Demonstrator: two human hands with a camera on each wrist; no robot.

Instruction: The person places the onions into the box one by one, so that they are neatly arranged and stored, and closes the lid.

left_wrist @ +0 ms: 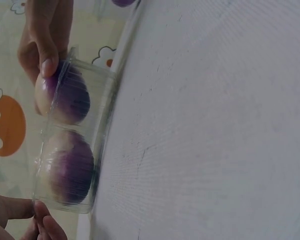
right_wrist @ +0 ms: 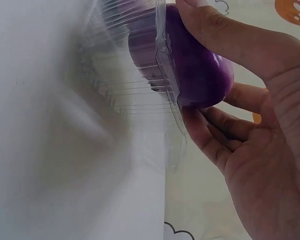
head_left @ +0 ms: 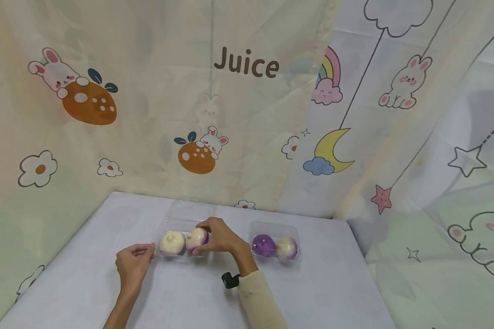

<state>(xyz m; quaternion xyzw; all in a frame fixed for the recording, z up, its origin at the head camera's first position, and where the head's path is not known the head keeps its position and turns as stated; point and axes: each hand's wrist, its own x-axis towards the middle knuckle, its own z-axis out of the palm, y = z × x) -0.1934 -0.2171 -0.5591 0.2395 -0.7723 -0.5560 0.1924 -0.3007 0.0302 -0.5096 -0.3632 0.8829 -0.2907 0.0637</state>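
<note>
A clear plastic clamshell box point(head_left: 184, 258) sits on the table toward the back, its lid point(head_left: 191, 210) folded open behind it. Inside on the left is a round purple-and-cream vegetable point(head_left: 172, 242), cream side up. My right hand point(head_left: 224, 237) grips the second purple-and-cream vegetable point(head_left: 196, 239) in the box's right half, thumb on the near side and fingers round the far side. At the box's left corner, my left hand point(head_left: 133, 265) pinches the rim between thumb and forefinger. In the right wrist view, that held vegetable point(right_wrist: 205, 70) shows glossy purple above the rim.
To the right stands another clear plastic box point(head_left: 275, 227) with a purple round vegetable point(head_left: 263, 246) and a purple-and-cream one point(head_left: 287, 248). A printed curtain point(head_left: 148, 91) hangs behind the white table point(head_left: 321, 292). A small black device point(head_left: 230, 280) is by my right wrist.
</note>
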